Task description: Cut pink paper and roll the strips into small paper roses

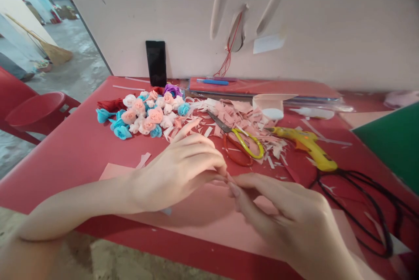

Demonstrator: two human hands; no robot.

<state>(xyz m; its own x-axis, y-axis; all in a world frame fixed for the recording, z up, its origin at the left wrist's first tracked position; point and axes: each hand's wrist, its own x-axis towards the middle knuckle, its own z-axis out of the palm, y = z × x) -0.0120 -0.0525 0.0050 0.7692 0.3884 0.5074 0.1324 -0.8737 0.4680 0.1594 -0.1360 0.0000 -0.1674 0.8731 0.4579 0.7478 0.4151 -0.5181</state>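
My left hand (pixel 183 169) and my right hand (pixel 284 210) meet at the fingertips above a pink paper sheet (pixel 209 227) on the red table. Both pinch what looks like a small piece of pink paper (pixel 229 178), mostly hidden by the fingers. The other fingers of my left hand are partly stretched out. Just beyond the hands lie scissors (pixel 248 142) with one yellow and one red handle, resting on pink and white paper scraps (pixel 238 112). A yellow glue gun (pixel 306 142) lies beyond my right hand.
Paper roses (pixel 147 114) in pink, white, blue, red and purple are heaped at the back left. A phone (pixel 156 63) leans on the white panel (pixel 183 18) behind. The black cord (pixel 369 188) loops at right, near a green board (pixel 396 145). Blue pen (pixel 214 82) at back.
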